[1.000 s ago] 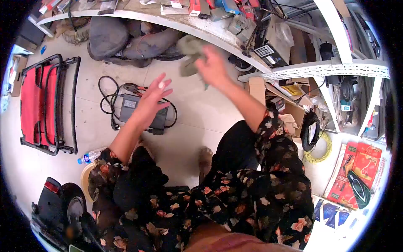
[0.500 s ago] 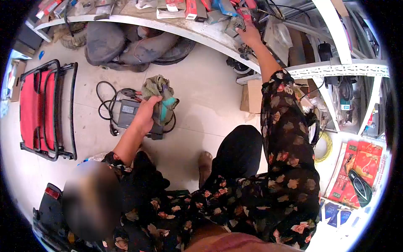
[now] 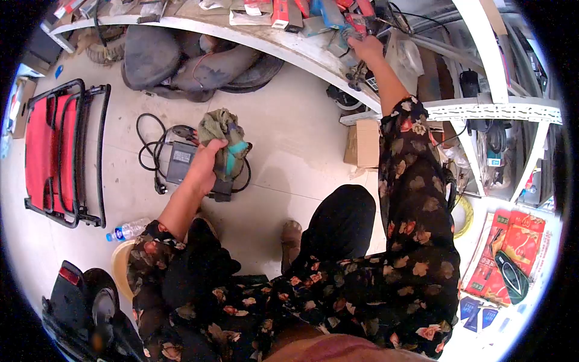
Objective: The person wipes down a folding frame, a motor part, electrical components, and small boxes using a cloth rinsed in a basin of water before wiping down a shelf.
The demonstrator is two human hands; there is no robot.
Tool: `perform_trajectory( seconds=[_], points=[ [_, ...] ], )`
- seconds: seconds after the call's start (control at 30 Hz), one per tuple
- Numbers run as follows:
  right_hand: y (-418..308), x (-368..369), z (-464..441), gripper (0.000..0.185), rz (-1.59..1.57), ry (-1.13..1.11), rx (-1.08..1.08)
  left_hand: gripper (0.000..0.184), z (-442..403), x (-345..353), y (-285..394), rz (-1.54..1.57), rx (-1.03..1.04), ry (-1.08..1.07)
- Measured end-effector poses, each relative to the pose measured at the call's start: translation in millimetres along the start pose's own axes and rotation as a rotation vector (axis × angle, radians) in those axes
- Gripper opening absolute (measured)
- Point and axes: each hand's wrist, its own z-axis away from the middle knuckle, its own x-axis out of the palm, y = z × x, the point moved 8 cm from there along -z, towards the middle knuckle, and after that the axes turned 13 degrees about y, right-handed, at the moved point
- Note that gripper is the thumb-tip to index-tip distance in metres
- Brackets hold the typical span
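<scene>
My left hand (image 3: 207, 161) is closed round a crumpled olive-green cloth (image 3: 218, 128) with a turquoise patch. The cloth hangs above a grey box-shaped device (image 3: 180, 161) on the floor, with a black cable and plug beside it, and covers part of it. At the upper right, my right hand (image 3: 368, 49) reaches onto the cluttered shelf (image 3: 253, 37). Its fingers are bent together at a small greyish item (image 3: 350, 36) that I cannot make out. Small red and blue boxes lie close by.
A folded red chair with a black frame (image 3: 54, 154) lies at left. Dark seat-like parts (image 3: 199, 69) sit under the shelf. A cardboard box (image 3: 366, 143) stands by the shelf post. Near my left elbow are a plastic bottle (image 3: 126, 230) and a yellowish tub (image 3: 122, 268).
The right hand has shifted slightly right on the shelf. The left hand still grips the cloth, slightly further left. A blurred shape at lower left is gone, showing the bottle and tub.
</scene>
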Motion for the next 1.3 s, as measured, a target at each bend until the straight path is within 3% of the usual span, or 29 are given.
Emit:
perform_trajectory(
  seconds=[0.17,0.3,0.4,0.47,0.53,0.7,0.8,0.87,0.97,1.03,1.1,1.23,1.3],
  points=[
    [-12,7,-11,0.067,-0.197,0.075,0.146,0.03,-5,-4,-3,0.021,-0.017,0.005],
    [-35,25,-26,0.062,-0.827,-0.044,0.444,0.03,-11,-10,-11,0.018,-0.052,0.012],
    [-41,-5,-20,0.052,-0.653,-0.05,0.337,0.031,-1,-6,-4,0.015,-0.043,0.028],
    [-18,6,-30,0.05,-0.215,-0.069,0.124,0.03,2,-5,-1,0.016,-0.037,0.038],
    [4,30,-22,0.051,-0.015,-0.169,0.071,0.03,-2,-6,-3,0.024,-0.045,0.037],
    [21,38,35,0.062,-0.273,-0.412,0.546,0.029,-2,-2,-5,0.027,-0.044,0.002],
    [15,33,39,0.061,-0.345,-0.375,0.506,0.029,1,-1,-4,0.026,-0.053,0.012],
    [13,36,24,0.059,-0.262,-0.285,0.346,0.029,3,-2,-3,0.029,-0.063,0.024],
    [26,20,12,0.052,-0.221,-0.158,0.422,0.03,5,-2,-1,0.026,-0.065,0.033],
    [26,12,16,0.047,-0.541,-0.116,0.586,0.032,8,-1,1,0.012,-0.056,0.034],
    [6,-24,47,0.044,-1.187,-0.098,0.745,0.03,6,2,3,0.018,0.003,-0.002],
    [-61,-80,116,0.048,-1.626,-0.222,0.613,0.031,14,10,14,-0.054,0.037,0.025],
    [-100,-88,165,0.05,-1.781,-0.403,0.76,0.036,35,28,38,-0.112,0.237,0.018]
  ],
)
